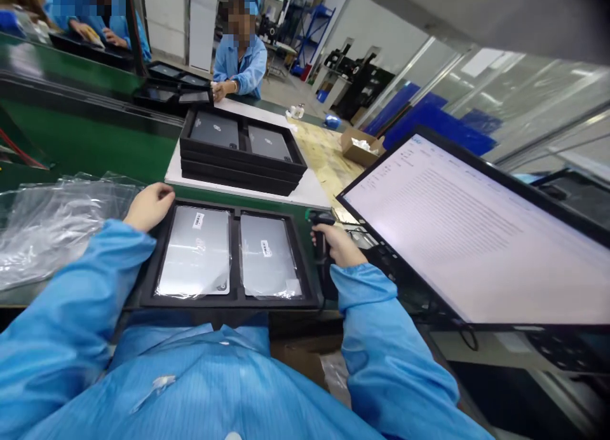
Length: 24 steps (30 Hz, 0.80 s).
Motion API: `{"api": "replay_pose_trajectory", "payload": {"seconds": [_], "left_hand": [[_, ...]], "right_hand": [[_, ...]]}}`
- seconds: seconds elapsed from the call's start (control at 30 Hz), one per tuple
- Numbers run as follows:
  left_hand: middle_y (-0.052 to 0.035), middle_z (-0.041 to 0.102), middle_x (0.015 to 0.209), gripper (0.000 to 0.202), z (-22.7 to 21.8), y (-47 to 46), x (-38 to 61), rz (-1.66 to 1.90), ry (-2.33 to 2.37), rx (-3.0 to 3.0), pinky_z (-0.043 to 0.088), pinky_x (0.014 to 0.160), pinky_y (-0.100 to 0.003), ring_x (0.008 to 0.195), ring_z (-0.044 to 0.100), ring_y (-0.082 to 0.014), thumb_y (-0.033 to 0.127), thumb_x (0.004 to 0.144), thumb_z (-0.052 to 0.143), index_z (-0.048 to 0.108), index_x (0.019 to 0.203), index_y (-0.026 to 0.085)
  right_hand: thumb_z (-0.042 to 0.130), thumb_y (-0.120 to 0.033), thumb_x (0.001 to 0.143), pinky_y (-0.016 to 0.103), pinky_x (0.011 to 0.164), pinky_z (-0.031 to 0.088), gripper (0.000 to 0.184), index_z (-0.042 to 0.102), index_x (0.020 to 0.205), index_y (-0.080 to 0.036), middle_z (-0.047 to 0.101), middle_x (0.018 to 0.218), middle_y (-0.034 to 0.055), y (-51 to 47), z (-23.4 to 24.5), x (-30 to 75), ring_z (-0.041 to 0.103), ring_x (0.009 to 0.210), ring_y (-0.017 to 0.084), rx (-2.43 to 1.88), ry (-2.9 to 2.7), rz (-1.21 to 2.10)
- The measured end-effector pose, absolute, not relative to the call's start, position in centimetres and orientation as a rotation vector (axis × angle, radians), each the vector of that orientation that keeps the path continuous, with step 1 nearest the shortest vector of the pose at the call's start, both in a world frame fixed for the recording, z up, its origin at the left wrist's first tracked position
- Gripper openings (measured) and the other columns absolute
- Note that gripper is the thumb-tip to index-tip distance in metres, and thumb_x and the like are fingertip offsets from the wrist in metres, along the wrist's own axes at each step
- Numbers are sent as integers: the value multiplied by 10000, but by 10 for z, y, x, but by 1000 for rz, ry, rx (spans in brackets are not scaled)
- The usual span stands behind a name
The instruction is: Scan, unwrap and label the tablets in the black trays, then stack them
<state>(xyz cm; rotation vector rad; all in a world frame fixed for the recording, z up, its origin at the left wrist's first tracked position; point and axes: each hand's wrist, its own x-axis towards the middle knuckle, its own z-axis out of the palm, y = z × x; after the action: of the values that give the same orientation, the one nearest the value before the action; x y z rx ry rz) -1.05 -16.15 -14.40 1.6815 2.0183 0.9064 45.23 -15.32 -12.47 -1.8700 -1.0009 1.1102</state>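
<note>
In front of me lies a black tray (234, 262) with two compartments. A silver tablet in clear film (193, 252) fills the left compartment, and a second silver tablet (269, 268) the right one; each carries a white barcode label. My left hand (151, 206) is at the tray's far left corner, its fingers curled closed against the edge. Gripped in my right hand (336, 241) is a black barcode scanner (321, 236), upright just right of the tray, its head over the tray's far right side.
Stacked black trays (241, 163) with tablets stand on a white board beyond. Clear plastic bags (67, 224) lie at left. A large monitor (476, 236) leans in from the right. A small carton (359, 149) sits farther back. Two co-workers in blue are across the bench.
</note>
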Motion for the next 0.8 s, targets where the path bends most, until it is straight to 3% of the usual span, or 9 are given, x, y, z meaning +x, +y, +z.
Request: {"api": "replay_pose_trajectory", "payload": {"seconds": [0.17, 0.37, 0.8], "left_hand": [[-109, 740, 994, 245, -189, -93, -5, 1197, 1884, 1276, 512, 902, -303, 931, 682, -234, 252, 804, 567, 728, 942, 130], [-98, 746, 960, 239, -204, -92, -13, 1274, 1734, 1190, 522, 762, -274, 804, 694, -193, 277, 857, 539, 702, 951, 129], [-48, 747, 843, 158, -195, -100, -6, 1223, 1815, 1223, 466, 812, -278, 865, 675, -213, 215, 838, 567, 714, 806, 165]], "right_hand": [[775, -260, 680, 247, 531, 459, 173, 647, 754, -170, 628, 618, 0, -145, -69, 370, 564, 540, 139, -1508, -1695, 1098], [692, -150, 726, 245, 657, 446, 134, 690, 860, -153, 705, 789, 32, -151, -79, 256, 612, 706, 170, -1405, -2704, 609], [696, -211, 779, 265, 707, 471, 153, 727, 913, -144, 743, 852, 67, -129, -96, 256, 652, 745, 200, -1524, -2759, 516]]}}
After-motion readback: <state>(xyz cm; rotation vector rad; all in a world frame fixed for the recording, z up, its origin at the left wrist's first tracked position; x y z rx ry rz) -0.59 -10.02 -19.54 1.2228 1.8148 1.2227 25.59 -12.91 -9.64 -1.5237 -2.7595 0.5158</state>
